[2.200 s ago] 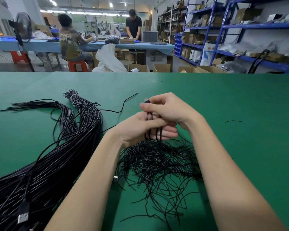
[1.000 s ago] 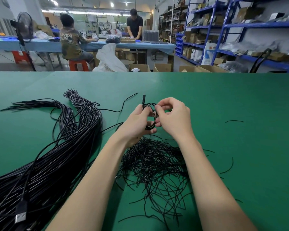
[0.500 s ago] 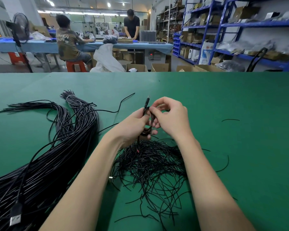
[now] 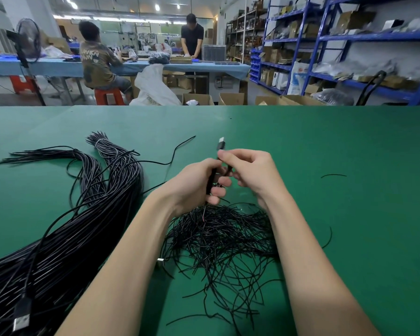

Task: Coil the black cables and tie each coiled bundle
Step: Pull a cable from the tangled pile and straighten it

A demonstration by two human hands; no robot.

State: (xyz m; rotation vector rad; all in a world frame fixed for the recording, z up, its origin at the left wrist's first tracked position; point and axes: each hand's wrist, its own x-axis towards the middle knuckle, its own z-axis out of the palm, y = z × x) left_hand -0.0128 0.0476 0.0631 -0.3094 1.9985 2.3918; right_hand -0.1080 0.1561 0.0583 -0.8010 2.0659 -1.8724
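At the desk (image 4: 349, 141) centre, left hand (image 4: 194, 185) and right hand (image 4: 250, 173) clamped fingers on the coiled cable (image 4: 212, 177); the right edge lay bare.

Two bare forearms reach in from the near edge, no sleeve in view on either. The left hand (image 4: 194, 183) and right hand (image 4: 252, 174) wear no gloves, rings, watch or wristband. Fingernails are short and unpainted.

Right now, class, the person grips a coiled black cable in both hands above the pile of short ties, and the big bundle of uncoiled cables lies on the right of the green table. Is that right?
Not quite. The head view shows the big bundle of uncoiled cables on the left of the green table, not the right. The rest holds: the left hand and right hand grip the coiled black cable above the pile of short ties.
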